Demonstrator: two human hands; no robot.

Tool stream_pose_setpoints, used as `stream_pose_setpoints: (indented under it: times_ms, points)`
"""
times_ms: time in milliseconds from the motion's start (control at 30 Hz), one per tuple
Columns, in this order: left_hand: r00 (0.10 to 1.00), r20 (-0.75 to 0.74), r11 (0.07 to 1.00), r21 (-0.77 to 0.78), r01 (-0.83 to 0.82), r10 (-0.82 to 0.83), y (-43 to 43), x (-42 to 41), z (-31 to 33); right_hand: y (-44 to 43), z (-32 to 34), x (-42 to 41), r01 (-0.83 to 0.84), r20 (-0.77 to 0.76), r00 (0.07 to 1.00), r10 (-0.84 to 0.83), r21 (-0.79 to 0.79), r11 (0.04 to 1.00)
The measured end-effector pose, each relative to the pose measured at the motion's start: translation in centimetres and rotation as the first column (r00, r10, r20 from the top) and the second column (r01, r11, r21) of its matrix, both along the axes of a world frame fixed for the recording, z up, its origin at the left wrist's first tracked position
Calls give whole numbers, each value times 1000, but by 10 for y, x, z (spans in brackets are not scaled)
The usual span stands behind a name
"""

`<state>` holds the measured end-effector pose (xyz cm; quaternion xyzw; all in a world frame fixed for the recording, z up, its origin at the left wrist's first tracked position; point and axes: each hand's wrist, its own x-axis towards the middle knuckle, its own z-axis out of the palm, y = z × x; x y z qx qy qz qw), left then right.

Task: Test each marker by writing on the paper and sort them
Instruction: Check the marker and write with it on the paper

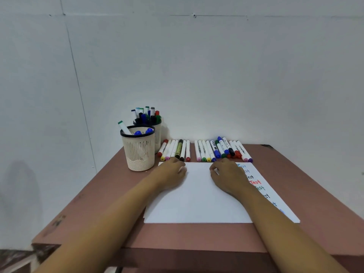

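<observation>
Head view: brown bench point(187, 236) bearing a white paper sheet point(197, 201), with coloured "Test" words point(256, 182) down its right edge. Left hand point(171, 172) and right hand point(226, 175) rest on the sheet's far part, fingers loosely curled, holding nothing. Beyond lie a left marker row point(175, 150) and a right marker row point(222, 149); far left stand a near mesh cup point(138, 154) and a far mesh cup point(158, 134), both holding markers
</observation>
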<state>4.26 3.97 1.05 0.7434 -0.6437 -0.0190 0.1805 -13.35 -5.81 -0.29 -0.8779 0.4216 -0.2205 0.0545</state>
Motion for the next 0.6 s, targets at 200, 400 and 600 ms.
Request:
stream_pose_setpoints:
  times_ms: [200,400,600]
  points:
    - [999,-42,999,-44,-11,9,-2,2,-8,-5,21,14,11,-70,997,-23,-167,986]
    - [998,-70,998,-60,-8,3,-3,5,-11,-17,41,59,-110,-96,990,101,-93,990]
    - [999,-54,996,-94,-10,5,-7,9,-16,-34,32,88,-99,-239,968,77,-79,992]
